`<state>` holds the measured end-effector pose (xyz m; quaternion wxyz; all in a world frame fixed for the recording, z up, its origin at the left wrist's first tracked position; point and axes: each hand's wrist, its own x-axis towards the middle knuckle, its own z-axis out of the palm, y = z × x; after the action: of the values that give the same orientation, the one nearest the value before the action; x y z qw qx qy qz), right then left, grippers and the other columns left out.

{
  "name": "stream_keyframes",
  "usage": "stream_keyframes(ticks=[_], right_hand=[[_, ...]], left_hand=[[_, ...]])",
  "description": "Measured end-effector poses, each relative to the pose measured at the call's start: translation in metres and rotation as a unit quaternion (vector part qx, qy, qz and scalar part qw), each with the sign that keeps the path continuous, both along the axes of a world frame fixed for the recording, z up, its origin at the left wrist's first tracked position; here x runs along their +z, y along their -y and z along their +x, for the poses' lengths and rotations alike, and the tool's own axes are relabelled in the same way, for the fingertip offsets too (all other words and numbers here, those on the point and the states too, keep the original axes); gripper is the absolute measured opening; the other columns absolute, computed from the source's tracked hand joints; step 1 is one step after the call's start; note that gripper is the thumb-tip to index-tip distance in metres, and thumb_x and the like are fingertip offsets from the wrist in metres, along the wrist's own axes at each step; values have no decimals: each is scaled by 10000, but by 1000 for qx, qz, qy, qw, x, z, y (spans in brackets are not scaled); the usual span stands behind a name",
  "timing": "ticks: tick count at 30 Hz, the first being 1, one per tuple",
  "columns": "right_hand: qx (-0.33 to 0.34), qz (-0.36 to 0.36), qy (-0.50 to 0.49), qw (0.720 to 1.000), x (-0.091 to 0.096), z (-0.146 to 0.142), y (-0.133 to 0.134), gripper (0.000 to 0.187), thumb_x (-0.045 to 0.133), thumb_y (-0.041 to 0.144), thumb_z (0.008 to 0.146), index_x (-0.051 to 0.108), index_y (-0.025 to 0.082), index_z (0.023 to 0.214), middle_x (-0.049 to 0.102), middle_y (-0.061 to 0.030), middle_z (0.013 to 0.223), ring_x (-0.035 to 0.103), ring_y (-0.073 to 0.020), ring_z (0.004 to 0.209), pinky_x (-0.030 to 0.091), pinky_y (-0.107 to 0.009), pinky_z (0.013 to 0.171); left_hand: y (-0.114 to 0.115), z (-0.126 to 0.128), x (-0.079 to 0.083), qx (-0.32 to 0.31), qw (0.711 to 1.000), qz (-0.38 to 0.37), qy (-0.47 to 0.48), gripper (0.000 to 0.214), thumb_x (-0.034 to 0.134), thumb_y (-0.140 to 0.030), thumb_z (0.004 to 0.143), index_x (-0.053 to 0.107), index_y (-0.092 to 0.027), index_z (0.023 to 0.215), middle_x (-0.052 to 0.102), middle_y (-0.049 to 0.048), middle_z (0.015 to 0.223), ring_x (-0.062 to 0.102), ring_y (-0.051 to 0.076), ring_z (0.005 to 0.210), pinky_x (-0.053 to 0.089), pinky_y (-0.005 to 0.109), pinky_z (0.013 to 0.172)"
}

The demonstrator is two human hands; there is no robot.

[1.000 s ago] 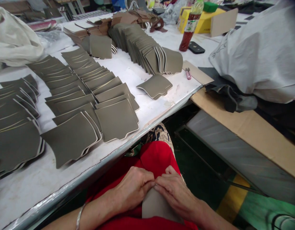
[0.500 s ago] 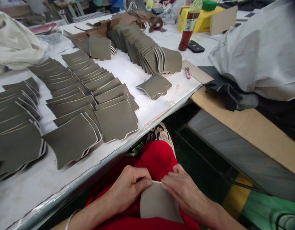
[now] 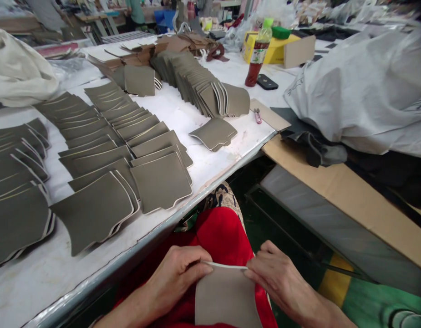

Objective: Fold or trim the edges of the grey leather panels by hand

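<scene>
Left fingers pinching the top left corner of a grey cut piece. Right fingers pinching its top right corner. Left hand and right hand both closed on that grey cut piece, down on the red lap, just below the table edge. Up on the table, rows of more grey pieces laid flat like roof tiles. Farther back on the table, one small stack, then a standing row. Near the far side of the table, a bottle, a black phone and a yellow box. Right of the table, a big white bag over brown cardboard.
</scene>
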<state>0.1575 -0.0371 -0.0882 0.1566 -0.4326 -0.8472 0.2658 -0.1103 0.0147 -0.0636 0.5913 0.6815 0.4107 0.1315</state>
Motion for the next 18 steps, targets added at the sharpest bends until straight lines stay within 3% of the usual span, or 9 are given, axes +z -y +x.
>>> stream_keyframes(ticks=[5,11,18], right_hand=[[30,-114,-30,993,32,-24,-20,236,402,357,1044,559,216,940,628,1,863,544,-168,804,340,-328,834],[-24,-161,-65,985,41,-42,-26,273,378,338,1047,572,218,898,623,-7,873,556,-160,803,382,-288,744],[-74,-297,-183,934,62,-38,-38,368,431,468,1017,638,211,854,608,10,860,555,-132,790,391,-235,699]], left_hand=[[-3,-3,10,-10,997,57,49,215,573,-329,964,710,-183,884,692,6,838,596,136,761,397,206,725],[-7,-3,15,47,998,15,26,86,682,-261,890,728,-211,944,696,-9,888,603,141,810,400,211,724],[-25,11,26,9,994,90,55,112,647,-157,903,726,-195,834,681,-13,804,555,137,803,374,220,736]])
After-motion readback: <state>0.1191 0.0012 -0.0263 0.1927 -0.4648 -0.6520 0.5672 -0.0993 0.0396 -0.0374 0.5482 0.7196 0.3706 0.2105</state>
